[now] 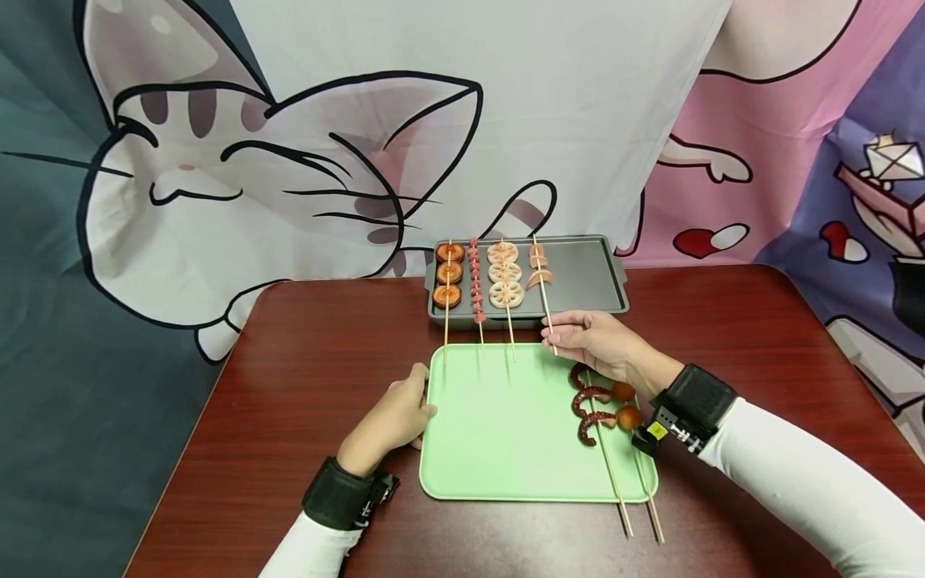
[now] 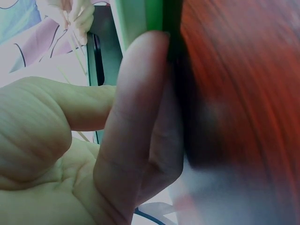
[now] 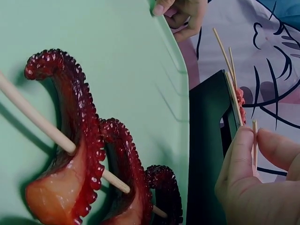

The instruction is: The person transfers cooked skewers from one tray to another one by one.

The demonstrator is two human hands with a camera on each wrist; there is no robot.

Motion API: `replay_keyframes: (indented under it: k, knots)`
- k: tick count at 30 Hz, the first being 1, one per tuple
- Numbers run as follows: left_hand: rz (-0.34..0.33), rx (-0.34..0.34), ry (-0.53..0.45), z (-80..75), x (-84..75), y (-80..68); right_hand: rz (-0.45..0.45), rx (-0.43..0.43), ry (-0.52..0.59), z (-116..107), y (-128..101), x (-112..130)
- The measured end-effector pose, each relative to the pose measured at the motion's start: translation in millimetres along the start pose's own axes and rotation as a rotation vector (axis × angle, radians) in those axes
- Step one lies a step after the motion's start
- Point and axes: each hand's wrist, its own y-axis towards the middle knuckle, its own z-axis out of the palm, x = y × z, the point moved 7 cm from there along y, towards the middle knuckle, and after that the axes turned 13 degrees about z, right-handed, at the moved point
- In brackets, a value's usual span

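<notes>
My left hand (image 1: pixel 393 409) grips the left rim of a light green tray (image 1: pixel 499 433), thumb on top and fingers below. In the left wrist view a finger (image 2: pixel 133 98) lies against the tray's edge. My right hand (image 1: pixel 596 341) pinches the lower stick of a skewer with light orange-pink pieces (image 1: pixel 539 278), whose food end is over the grey baking tray (image 1: pixel 588 277). Under the right hand, on the green tray, lie a skewer of dark red octopus tentacles (image 3: pixel 89 136) and one with round orange-brown balls (image 1: pixel 629 416), partly hidden by the wrist.
Left of the held skewer, the baking tray bears skewers of brown round slices (image 1: pixel 447 274), small pink pieces (image 1: pixel 474 277) and lotus root slices (image 1: pixel 504 295), sticks reaching over its front edge. Behind the reddish-brown table (image 1: pixel 325 337) hangs a printed cloth (image 1: pixel 578 104).
</notes>
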Motion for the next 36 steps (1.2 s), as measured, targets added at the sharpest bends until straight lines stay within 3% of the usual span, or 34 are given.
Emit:
replay_keyframes:
  k: [10, 22, 36]
  knots:
    - [-0.007, 0.005, -0.003, 1.3, 1.2, 0.7, 0.012, -0.036, -0.024, -3.5, 0.6, -1.5]
    - [-0.006, 0.000, 0.008, 1.1, 1.2, 0.0, -0.003, -0.016, -0.023, -3.6, -0.2, -1.7]
    - [0.005, -0.002, -0.001, 0.5, 0.4, 0.3, -0.012, -0.008, -0.063, 0.1, -17.3, -7.5]
